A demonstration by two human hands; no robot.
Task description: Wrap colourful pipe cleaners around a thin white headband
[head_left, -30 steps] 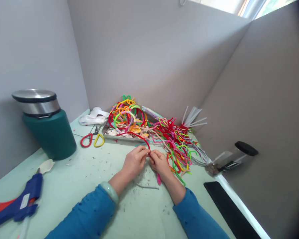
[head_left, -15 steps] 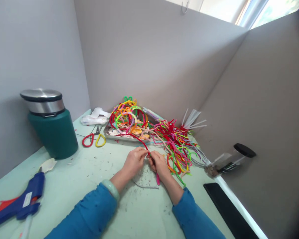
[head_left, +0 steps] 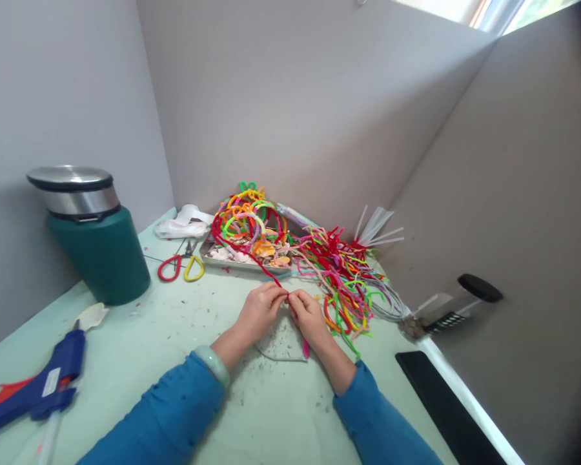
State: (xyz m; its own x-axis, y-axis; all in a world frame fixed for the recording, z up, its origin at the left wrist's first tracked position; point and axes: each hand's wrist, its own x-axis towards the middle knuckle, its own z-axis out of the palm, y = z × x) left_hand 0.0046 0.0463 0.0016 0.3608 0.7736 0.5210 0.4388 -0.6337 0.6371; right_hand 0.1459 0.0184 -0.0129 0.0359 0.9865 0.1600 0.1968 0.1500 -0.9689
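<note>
Between my two hands runs a red pipe cleaner (head_left: 268, 271), its far part reaching up over the tray's front edge. The fingertips of my left hand (head_left: 260, 311) pinch it. Touching them almost tip to tip, my right hand (head_left: 310, 316) is also closed on the red strand, though its end is hidden by the fingers. A pink handle-like piece (head_left: 305, 349) sticks out below my right palm; the rest of it is covered. Just under the hands, a thin grey strand (head_left: 281, 359) lies curved on the table.
Behind the hands stands a metal tray (head_left: 242, 263) with colourful pipe-cleaner shapes. Right of it spreads a heap of pipe cleaners (head_left: 336, 258). Scissors (head_left: 193, 268) with red and yellow handles, a green canister (head_left: 99, 255) and a blue glue gun (head_left: 58, 374) are on the left.
The red pipe cleaner's far part now lies higher and further left across the tray. My right fingers have straightened towards the left fingertips. The camera view has tilted slightly.
</note>
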